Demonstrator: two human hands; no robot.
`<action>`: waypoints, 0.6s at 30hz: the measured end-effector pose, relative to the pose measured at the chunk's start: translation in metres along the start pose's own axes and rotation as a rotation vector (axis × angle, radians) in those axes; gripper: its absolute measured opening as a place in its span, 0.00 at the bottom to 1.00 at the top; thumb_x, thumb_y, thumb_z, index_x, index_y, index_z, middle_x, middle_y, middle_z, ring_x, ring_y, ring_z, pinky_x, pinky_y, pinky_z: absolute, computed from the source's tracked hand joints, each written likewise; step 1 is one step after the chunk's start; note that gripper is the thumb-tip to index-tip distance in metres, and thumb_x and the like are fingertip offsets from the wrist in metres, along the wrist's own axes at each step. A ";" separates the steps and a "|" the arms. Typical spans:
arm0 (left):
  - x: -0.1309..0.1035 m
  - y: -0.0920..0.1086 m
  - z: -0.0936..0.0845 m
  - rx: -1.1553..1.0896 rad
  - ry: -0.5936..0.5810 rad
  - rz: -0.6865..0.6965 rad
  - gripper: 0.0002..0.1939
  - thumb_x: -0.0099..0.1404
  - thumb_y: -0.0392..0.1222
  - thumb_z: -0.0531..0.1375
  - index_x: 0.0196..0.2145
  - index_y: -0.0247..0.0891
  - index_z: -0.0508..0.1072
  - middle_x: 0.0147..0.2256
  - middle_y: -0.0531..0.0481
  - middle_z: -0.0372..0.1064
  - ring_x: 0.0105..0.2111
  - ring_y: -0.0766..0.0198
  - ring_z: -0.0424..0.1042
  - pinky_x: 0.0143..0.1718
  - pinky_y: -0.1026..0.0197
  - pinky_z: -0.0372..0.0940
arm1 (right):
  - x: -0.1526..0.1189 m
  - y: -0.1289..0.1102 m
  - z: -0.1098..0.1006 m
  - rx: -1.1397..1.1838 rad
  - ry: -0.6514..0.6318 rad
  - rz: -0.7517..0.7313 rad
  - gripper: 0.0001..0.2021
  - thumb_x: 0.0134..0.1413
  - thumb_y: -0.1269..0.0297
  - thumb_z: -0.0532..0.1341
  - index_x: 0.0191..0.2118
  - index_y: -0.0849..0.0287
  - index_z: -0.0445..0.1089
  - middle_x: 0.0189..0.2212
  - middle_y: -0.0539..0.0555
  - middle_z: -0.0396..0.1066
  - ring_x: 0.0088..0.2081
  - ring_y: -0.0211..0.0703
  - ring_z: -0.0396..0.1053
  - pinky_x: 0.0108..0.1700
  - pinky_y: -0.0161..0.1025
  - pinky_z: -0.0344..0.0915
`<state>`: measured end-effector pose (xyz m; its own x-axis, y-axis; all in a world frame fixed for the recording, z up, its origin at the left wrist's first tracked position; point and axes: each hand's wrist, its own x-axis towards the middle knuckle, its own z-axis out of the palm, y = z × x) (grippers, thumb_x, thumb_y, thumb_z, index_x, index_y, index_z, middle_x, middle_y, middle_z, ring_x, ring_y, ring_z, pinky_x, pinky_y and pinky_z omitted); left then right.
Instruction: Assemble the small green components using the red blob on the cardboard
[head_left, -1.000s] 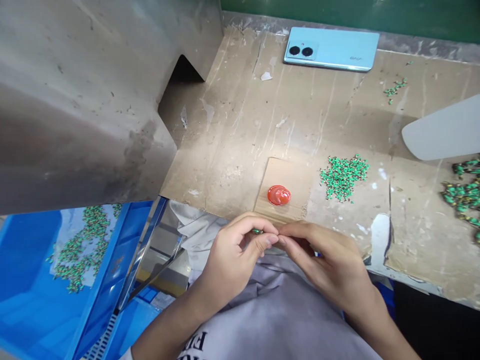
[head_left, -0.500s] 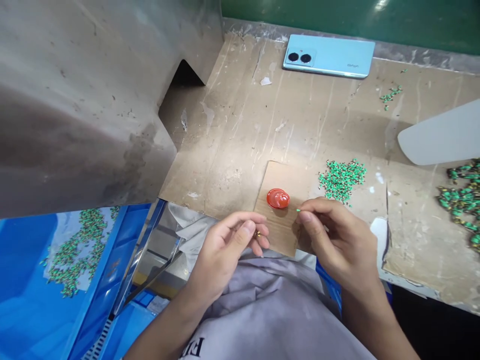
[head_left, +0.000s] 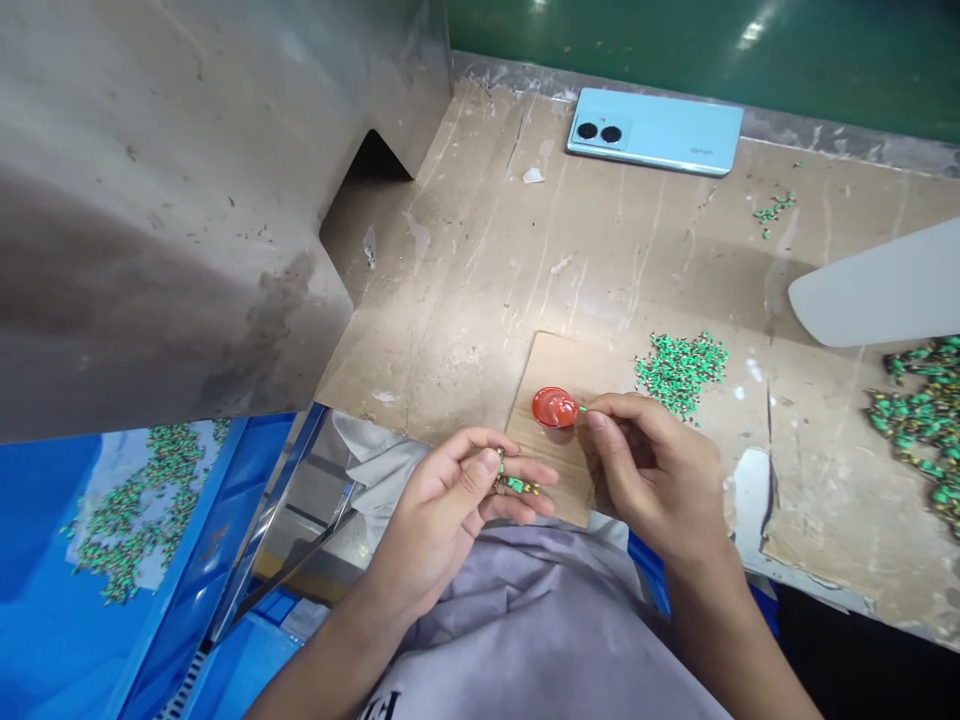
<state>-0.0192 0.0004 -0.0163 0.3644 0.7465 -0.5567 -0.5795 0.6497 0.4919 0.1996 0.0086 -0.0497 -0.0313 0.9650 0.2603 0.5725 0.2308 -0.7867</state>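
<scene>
My left hand (head_left: 442,515) is palm up and half curled, its thumb holding small green-and-gold parts (head_left: 516,485) against the fingers. My right hand (head_left: 660,480) pinches a tiny green piece (head_left: 583,408) between thumb and forefinger. That piece's tip reaches the right rim of a red cap (head_left: 537,417), which holds a glossy reddish paste; whether it touches the paste I cannot tell. Under the cap lies a strip of cardboard (head_left: 559,358). Just beyond my right hand is a loose heap of tiny green pieces (head_left: 681,372).
A light-blue phone (head_left: 660,130) lies at the back of the worn tabletop (head_left: 465,260). On the right are a white rounded object (head_left: 877,285) and a pile of green-and-gold parts (head_left: 919,410). A metal housing (head_left: 187,200) stands left, above a blue bin (head_left: 45,520) with more green pieces.
My right hand has moved left, bringing the green piece to the cap's rim. My left fingers have opened somewhat, showing more of the parts. The view has shifted slightly.
</scene>
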 end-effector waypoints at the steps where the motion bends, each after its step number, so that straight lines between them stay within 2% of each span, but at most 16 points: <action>1: 0.000 0.000 0.000 -0.004 0.000 -0.004 0.12 0.71 0.47 0.78 0.42 0.37 0.85 0.39 0.44 0.90 0.35 0.62 0.90 0.38 0.70 0.80 | 0.001 0.001 0.000 -0.004 -0.004 -0.014 0.07 0.76 0.74 0.63 0.46 0.52 0.74 0.34 0.47 0.81 0.27 0.36 0.73 0.29 0.34 0.68; 5: 0.001 0.000 -0.002 0.021 0.011 0.022 0.11 0.70 0.46 0.79 0.40 0.36 0.87 0.36 0.47 0.88 0.31 0.68 0.86 0.32 0.73 0.77 | 0.003 0.001 0.002 -0.039 -0.006 -0.053 0.08 0.75 0.75 0.62 0.46 0.52 0.73 0.34 0.48 0.80 0.29 0.38 0.75 0.32 0.36 0.69; 10: 0.002 -0.001 -0.003 0.045 0.035 -0.003 0.15 0.68 0.48 0.81 0.42 0.36 0.86 0.32 0.48 0.86 0.25 0.71 0.79 0.24 0.74 0.68 | 0.001 0.000 0.002 -0.065 0.004 -0.053 0.06 0.76 0.71 0.63 0.45 0.53 0.74 0.29 0.48 0.77 0.25 0.38 0.70 0.28 0.37 0.66; 13: 0.001 0.000 -0.002 0.077 0.037 -0.024 0.18 0.66 0.49 0.82 0.44 0.35 0.85 0.33 0.46 0.87 0.26 0.68 0.80 0.25 0.72 0.68 | -0.001 0.001 0.002 -0.068 0.005 -0.031 0.05 0.75 0.70 0.64 0.44 0.53 0.75 0.28 0.47 0.75 0.23 0.37 0.68 0.27 0.38 0.65; 18: 0.002 -0.001 -0.002 0.068 0.005 0.014 0.15 0.68 0.48 0.81 0.38 0.35 0.86 0.34 0.46 0.86 0.29 0.67 0.81 0.30 0.70 0.71 | -0.002 0.002 0.002 -0.066 0.007 0.001 0.04 0.75 0.69 0.65 0.44 0.53 0.76 0.28 0.48 0.75 0.23 0.38 0.66 0.26 0.39 0.64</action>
<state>-0.0190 0.0010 -0.0195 0.3531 0.7549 -0.5527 -0.5339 0.6477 0.5435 0.1990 0.0077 -0.0525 -0.0256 0.9643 0.2636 0.6251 0.2213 -0.7485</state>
